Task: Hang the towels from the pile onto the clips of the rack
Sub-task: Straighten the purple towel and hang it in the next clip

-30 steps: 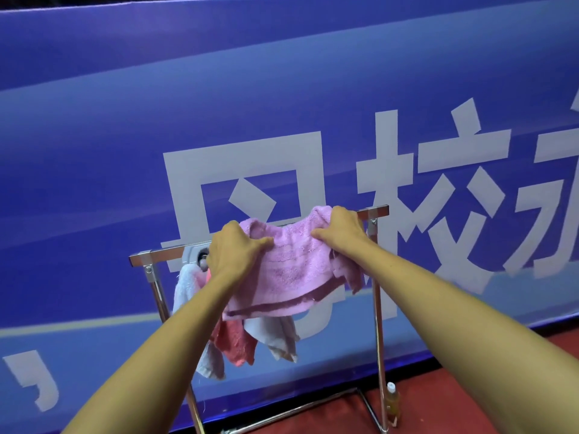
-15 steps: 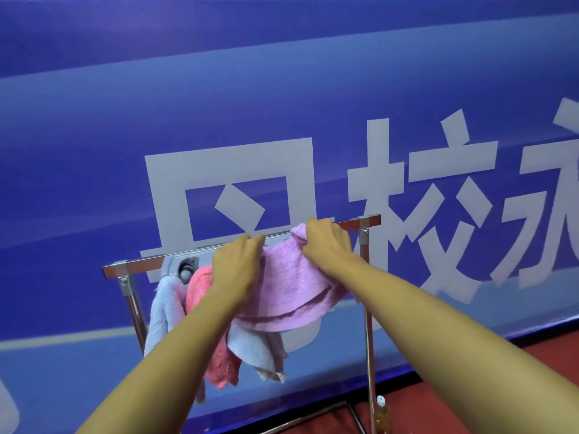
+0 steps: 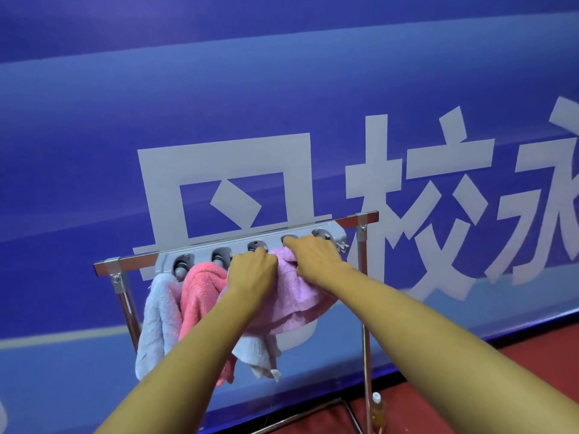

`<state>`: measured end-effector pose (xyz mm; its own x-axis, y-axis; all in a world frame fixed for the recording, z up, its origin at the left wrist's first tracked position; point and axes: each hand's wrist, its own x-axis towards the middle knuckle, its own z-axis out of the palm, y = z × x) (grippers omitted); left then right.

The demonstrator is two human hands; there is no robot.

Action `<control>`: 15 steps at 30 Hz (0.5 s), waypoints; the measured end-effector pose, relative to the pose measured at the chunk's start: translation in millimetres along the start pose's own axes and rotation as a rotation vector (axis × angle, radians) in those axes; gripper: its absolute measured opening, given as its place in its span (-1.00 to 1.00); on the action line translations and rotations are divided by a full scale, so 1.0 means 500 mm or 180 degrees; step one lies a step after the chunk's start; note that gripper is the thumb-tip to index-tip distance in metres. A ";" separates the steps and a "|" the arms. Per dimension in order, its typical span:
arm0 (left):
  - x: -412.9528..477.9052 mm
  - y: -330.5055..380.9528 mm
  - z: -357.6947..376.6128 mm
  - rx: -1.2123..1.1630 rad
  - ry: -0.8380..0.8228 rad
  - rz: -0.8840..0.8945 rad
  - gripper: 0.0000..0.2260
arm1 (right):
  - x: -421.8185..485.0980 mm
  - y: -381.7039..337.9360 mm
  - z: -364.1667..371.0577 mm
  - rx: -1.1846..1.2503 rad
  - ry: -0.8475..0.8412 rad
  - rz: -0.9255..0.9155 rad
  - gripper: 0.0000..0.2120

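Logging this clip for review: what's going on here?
A person's left hand and right hand both grip a lilac terry towel, holding its top edge against the grey plastic clip strip on the chrome rack. A pale blue fluffy towel, a coral pink towel and another pale towel already hang from the strip.

The scene is being recorded by one camera only, which is being worn on the head and pointed forward and somewhat downward. The rack (image 3: 131,263) is being seen from close, at arm's length, with the left hand (image 3: 250,274) and right hand (image 3: 313,258) being framed at lower centre. The banner (image 3: 282,89) behind is being cropped at the frame edges, and a strip of floor (image 3: 548,343) is being caught at lower right.
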<state>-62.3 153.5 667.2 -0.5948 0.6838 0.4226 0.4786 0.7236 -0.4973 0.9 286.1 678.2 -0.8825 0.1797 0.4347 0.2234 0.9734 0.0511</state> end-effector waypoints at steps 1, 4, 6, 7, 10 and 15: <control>0.000 0.004 0.003 -0.0119 -0.0050 -0.0021 -0.80 | 0.000 0.002 0.000 0.0036 -0.0012 -0.0003 -0.57; -0.003 0.012 0.006 -0.0379 -0.0120 -0.0140 -0.80 | 0.000 0.003 -0.005 0.0132 -0.0110 0.0036 -0.63; -0.010 0.018 0.012 -0.0428 -0.0084 -0.0200 -0.80 | -0.001 -0.003 -0.001 0.0171 -0.0176 0.0088 -0.72; -0.013 0.021 0.016 -0.0436 -0.0086 -0.0220 -0.79 | -0.003 -0.008 0.001 0.0188 -0.0202 0.0151 -0.75; -0.027 0.026 0.016 -0.0351 -0.0038 -0.0140 -0.82 | -0.013 -0.026 0.018 0.0227 -0.0346 0.0460 -0.70; -0.054 0.032 0.036 -0.0552 -0.0164 -0.0195 -0.79 | -0.037 -0.034 0.064 0.1039 -0.0697 0.0938 -0.76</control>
<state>-50.2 145.1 634.4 -0.6565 0.6355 0.4064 0.5419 0.7721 -0.3319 0.3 270.9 640.2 -0.8754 0.4457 0.1873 0.3660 0.8641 -0.3455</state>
